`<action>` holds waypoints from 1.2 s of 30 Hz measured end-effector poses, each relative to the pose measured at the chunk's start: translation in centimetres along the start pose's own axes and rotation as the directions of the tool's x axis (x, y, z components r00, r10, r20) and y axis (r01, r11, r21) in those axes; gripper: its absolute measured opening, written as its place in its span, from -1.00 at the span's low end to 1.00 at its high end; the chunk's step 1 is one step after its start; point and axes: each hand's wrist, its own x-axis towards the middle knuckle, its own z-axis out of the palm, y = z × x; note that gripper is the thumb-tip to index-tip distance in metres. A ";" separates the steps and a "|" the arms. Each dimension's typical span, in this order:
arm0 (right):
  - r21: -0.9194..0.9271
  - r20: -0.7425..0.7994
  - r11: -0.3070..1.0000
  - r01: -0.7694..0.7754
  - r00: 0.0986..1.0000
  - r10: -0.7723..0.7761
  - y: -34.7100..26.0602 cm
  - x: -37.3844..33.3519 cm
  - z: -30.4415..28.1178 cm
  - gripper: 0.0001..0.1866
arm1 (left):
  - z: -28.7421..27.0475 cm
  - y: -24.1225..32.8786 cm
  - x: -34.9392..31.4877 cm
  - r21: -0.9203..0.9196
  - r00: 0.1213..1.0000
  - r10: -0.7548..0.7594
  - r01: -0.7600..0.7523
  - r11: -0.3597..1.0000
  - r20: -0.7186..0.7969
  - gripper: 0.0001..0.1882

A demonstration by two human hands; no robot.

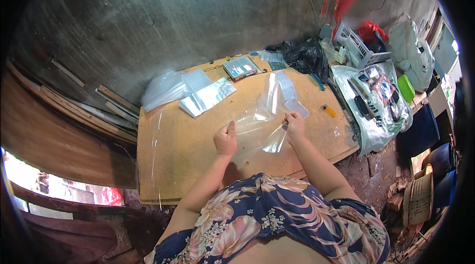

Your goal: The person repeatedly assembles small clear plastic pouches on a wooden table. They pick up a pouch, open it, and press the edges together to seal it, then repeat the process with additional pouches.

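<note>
Overlying tabletop (pixel 190 138) inside edges: clear film (pixel 259 116)

I have a tan wooden bench (pixel 190 143) in front of me. At its far left lie clear sheets (pixel 161 92), a shiny pack (pixel 210 97) along their right side. A flat box (pixel 241 68) sits by the far edge, a black bag (pixel 304 58) at the far right. Right, I see an orange lighter (pixel 330 111); nearer me, a clear scrap (pixel 336 131).

Film (pixel 260 116) between left hand (pixel 225 139) and right hand (pixel 295 126), above table (pixel 183 157), sheets (pixel 208 97) at its back left.
</note>
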 end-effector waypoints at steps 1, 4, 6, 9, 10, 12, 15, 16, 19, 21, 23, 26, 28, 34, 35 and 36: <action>0.041 -0.049 0.995 -0.087 0.995 0.089 0.6 0.3 -0.5 -0.86 | -0.2 -0.5 0.2 0.008 1.000 0.003 -0.003 1.000 -0.002 -0.38; 0.105 -0.027 0.974 -0.201 0.978 0.205 2.8 0.1 -1.2 -0.85 | 0.1 -2.2 0.6 0.034 0.999 -0.036 0.034 0.999 0.037 -0.38; -0.080 0.054 0.976 -0.201 0.977 0.206 3.9 -0.1 -1.5 -0.83 | 0.1 -3.6 1.4 0.160 0.992 -0.060 0.042 0.986 0.109 -0.42; -0.406 0.206 0.885 -0.229 0.920 0.333 5.5 -1.8 -2.0 -0.78 | -1.5 -6.1 3.5 0.463 0.972 -0.036 -0.077 0.883 0.230 -0.57; -0.491 0.246 0.837 -0.240 0.884 0.398 6.1 -2.8 -2.0 -0.74 | -1.9 -6.8 3.9 0.540 0.967 0.007 -0.147 0.829 0.253 -0.62; -0.644 0.315 0.740 -0.192 0.816 0.485 6.3 -4.0 -1.6 -0.67 | -2.2 -7.6 3.9 0.658 0.941 0.193 -0.332 0.676 0.278 -0.70; -0.788 0.379 0.615 -0.044 0.751 0.540 5.7 -5.5 -0.8 -0.57 | -1.2 -7.9 2.1 0.696 0.883 0.307 -0.470 0.543 0.355 -0.73; -0.805 0.435 0.591 0.053 0.731 0.526 5.4 -5.9 -0.4 -0.59 | -0.2 -7.6 0.7 0.658 0.900 0.145 -0.403 0.636 0.411 -0.72; -0.751 0.575 0.633 0.187 0.657 0.488 5.0 -6.9 1.0 -0.63 | 2.0 -7.4 -2.3 0.573 0.840 -0.225 -0.120 0.811 0.493 -0.69; -0.562 0.673 0.825 0.059 0.613 0.415 5.7 -7.5 2.1 -0.60 | 2.4 -7.7 -4.5 0.513 0.833 -0.025 -0.316 0.798 0.552 -0.51; -0.514 0.738 0.773 0.371 0.651 0.178 6.7 -7.0 3.3 -0.58 | 2.8 -7.9 -6.0 0.538 0.817 0.093 -0.456 0.710 0.569 -0.33; -0.564 0.735 0.659 0.497 0.667 0.127 8.5 -5.4 4.6 -0.51 | 2.8 -7.8 -6.8 0.634 0.789 0.042 -0.523 0.569 0.614 -0.13; -0.615 0.723 0.532 0.582 0.685 0.087 9.5 -3.9 6.0 -0.49 | 2.5 -7.3 -6.6 0.633 0.747 -0.042 -0.530 0.565 0.663 -0.08; -0.895 0.396 0.258 0.363 0.914 0.089 7.3 0.9 6.7 -0.29 | 1.5 -5.9 -6.2 0.554 0.730 -0.007 -0.511 0.657 0.683 -0.07; -0.926 0.314 0.243 0.288 0.947 0.074 6.5 1.6 6.2 -0.28 | 1.2 -5.8 -6.1 0.540 0.717 -0.012 -0.513 0.667 0.697 -0.06; -0.945 0.231 0.242 0.219 0.973 0.023 5.9 2.3 5.6 -0.28 | 1.0 -5.9 -5.9 0.537 0.704 -0.025 -0.518 0.666 0.710 -0.04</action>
